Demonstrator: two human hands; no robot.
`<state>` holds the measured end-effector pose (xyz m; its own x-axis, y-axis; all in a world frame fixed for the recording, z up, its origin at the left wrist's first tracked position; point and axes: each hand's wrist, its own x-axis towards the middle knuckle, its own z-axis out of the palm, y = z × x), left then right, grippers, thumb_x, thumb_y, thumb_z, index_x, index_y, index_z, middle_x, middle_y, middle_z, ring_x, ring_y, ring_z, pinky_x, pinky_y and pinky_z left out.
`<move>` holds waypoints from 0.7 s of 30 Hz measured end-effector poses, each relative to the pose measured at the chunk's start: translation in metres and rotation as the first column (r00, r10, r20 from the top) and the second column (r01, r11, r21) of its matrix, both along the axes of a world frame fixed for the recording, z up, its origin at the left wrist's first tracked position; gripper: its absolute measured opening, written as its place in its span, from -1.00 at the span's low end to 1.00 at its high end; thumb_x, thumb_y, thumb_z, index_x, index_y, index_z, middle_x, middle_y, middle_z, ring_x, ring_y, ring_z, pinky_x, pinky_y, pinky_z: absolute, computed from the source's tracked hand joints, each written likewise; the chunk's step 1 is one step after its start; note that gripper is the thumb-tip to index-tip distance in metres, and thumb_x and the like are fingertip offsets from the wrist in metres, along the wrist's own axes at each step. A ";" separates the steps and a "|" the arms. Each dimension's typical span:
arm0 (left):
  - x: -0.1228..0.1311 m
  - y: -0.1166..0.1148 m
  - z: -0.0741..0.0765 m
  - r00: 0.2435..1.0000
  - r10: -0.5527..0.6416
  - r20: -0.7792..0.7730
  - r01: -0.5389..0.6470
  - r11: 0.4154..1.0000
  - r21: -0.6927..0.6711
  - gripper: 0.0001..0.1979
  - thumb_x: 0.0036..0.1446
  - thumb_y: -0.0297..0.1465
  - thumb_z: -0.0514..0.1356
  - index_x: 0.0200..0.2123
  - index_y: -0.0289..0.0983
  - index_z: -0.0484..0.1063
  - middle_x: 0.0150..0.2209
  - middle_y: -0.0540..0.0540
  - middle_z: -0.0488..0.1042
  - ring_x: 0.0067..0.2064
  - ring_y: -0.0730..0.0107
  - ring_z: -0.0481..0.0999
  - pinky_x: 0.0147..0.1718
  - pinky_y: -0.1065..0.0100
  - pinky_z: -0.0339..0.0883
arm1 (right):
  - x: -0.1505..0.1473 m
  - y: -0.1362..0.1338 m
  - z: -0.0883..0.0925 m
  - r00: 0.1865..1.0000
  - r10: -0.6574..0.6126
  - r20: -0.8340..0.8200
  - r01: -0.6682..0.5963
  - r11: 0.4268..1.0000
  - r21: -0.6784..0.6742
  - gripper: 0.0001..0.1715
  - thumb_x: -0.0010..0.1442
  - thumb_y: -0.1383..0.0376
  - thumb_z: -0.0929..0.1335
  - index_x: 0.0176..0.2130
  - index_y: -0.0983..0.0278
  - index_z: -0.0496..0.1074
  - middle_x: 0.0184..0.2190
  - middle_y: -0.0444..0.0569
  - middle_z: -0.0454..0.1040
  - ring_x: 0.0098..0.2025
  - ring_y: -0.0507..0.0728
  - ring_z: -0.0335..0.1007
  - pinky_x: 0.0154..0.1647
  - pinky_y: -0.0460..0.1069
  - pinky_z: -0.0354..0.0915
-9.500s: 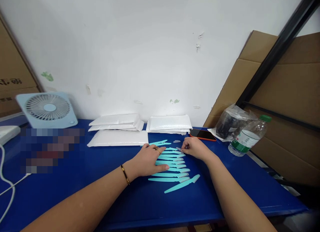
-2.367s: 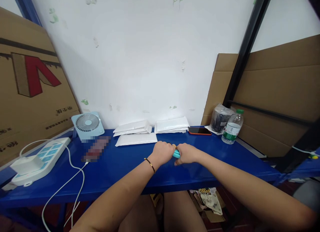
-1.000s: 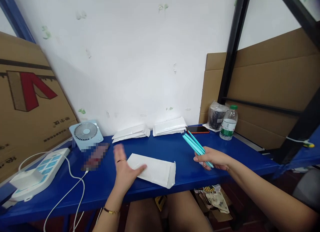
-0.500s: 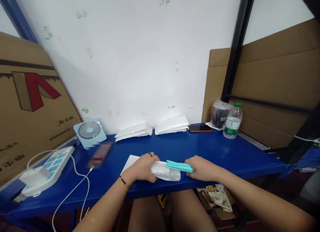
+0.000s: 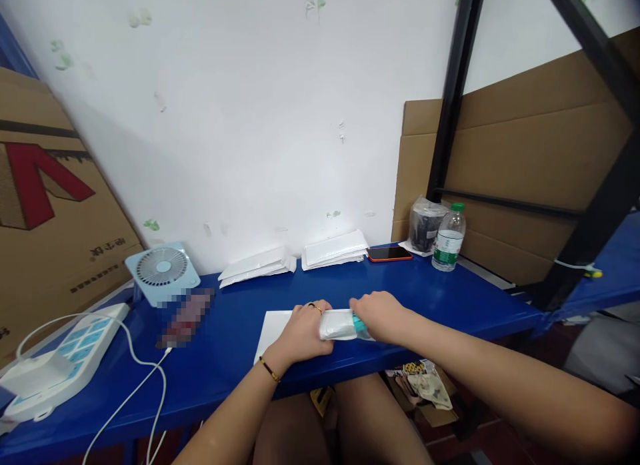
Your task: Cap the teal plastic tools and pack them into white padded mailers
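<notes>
A white padded envelope [image 5: 273, 326] lies on the blue table [image 5: 440, 298] near its front edge. My left hand [image 5: 303, 330] is closed on the envelope's open mouth [image 5: 336, 323], holding it up. My right hand [image 5: 377, 315] is closed on a bundle of teal plastic sticks [image 5: 361, 325]. Most of the bundle is inside the envelope; only a short teal end shows between my hands.
Two stacks of white envelopes [image 5: 257, 265] [image 5: 335, 249] lie by the wall. A phone [image 5: 389, 253], a bagged dark item [image 5: 424, 225] and a water bottle [image 5: 448, 237] stand at the right. A small fan [image 5: 163, 268] and a power strip [image 5: 55, 361] with a white cable sit at the left.
The teal sticks were gathered off the table into my right hand. My left hand pulled an envelope forward and opened it; the bundle has slid further inside since half a second ago.
</notes>
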<state>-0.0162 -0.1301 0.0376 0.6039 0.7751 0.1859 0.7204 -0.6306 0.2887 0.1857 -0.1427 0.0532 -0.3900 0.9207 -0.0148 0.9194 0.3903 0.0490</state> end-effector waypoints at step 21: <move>-0.093 0.008 -0.059 0.437 0.580 0.687 -0.209 0.809 -0.549 -0.38 0.15 0.05 -0.22 0.17 -0.11 0.11 0.23 -0.11 0.06 0.25 0.16 -0.01 0.19 0.06 -0.13 | 0.005 0.020 -0.073 -0.344 -0.318 -0.883 0.029 0.937 -0.348 -0.20 0.18 -0.16 0.02 0.10 0.32 0.25 0.14 0.08 0.22 0.21 0.18 0.04 0.26 0.10 -0.09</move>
